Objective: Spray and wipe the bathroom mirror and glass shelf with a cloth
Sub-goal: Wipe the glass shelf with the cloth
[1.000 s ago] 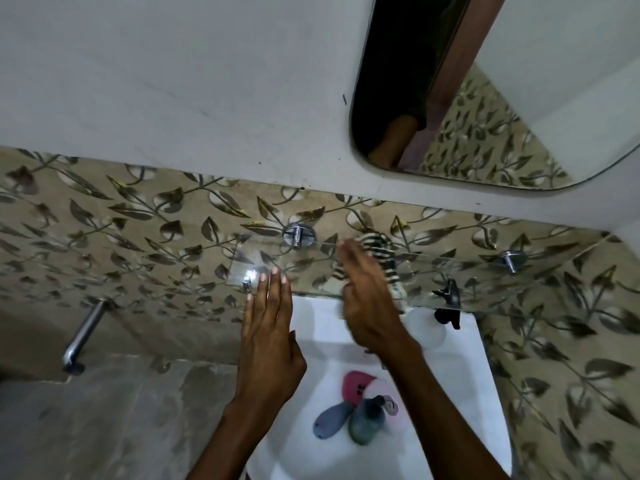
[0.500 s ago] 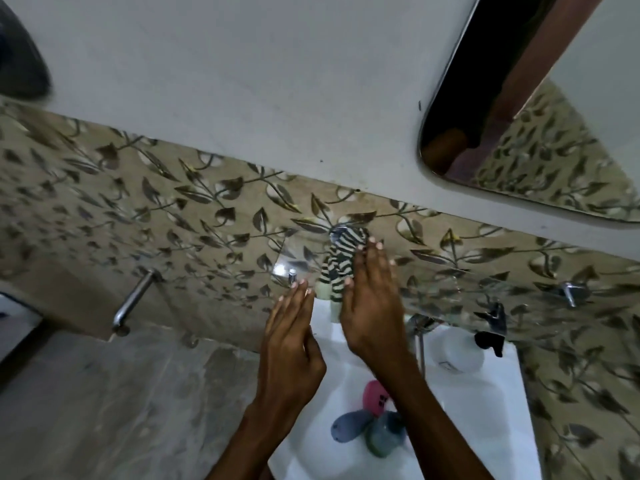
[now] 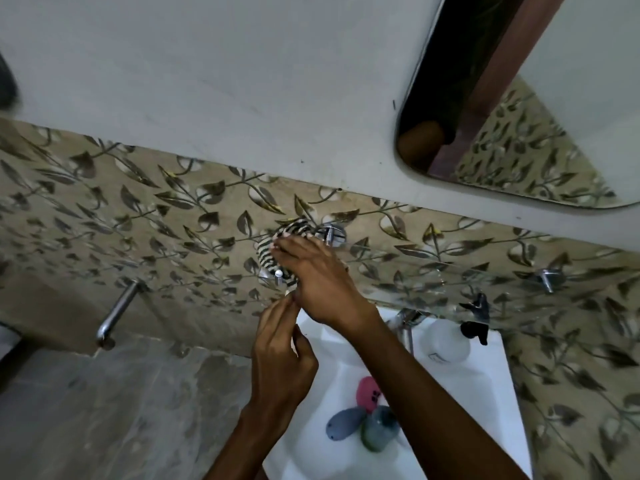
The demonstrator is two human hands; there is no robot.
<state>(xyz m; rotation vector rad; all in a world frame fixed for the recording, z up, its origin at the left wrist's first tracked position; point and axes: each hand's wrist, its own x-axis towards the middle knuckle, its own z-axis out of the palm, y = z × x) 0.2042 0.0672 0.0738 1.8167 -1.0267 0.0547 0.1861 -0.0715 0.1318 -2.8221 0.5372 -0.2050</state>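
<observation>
A clear glass shelf (image 3: 426,275) runs along the leaf-patterned wall on chrome brackets. My right hand (image 3: 322,278) presses a black-and-white striped cloth (image 3: 277,247) onto the shelf's left end, beside the left bracket (image 3: 332,234). My left hand (image 3: 280,355) is below it with fingers curled at the shelf's front left corner, touching the edge. The mirror (image 3: 526,109) hangs at the upper right. A clear spray bottle with a black trigger (image 3: 464,327) stands on the basin under the shelf.
A white washbasin (image 3: 450,403) lies below, with three small pink, blue and grey-green items (image 3: 363,417) in it. A chrome tap (image 3: 408,323) rises at its back. A chrome wall bar (image 3: 116,311) sticks out at left. Tiled wall on the right.
My right hand has slid the cloth leftward along the shelf to its left end. My left hand's fingers have curled from flat to pinched at the corner. The view has shifted left.
</observation>
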